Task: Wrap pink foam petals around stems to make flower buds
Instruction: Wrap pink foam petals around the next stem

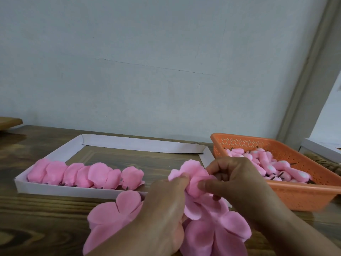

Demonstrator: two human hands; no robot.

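Both hands are up close together, basically touching. The left hand (166, 204) has fingers curled and thumb pinching forward, and the right hand (238, 180) curls in with its thumb pinching too.

Your single head-worn wide-angle camera looks forward and slightly down across the worktop (36, 209), close above your hands at lower centre of the frame. The wall (147, 61) fills the upper half; the worktop's far edge crosses mid-frame. Vertical lines at right lean from lens distortion. No second view overlaps.
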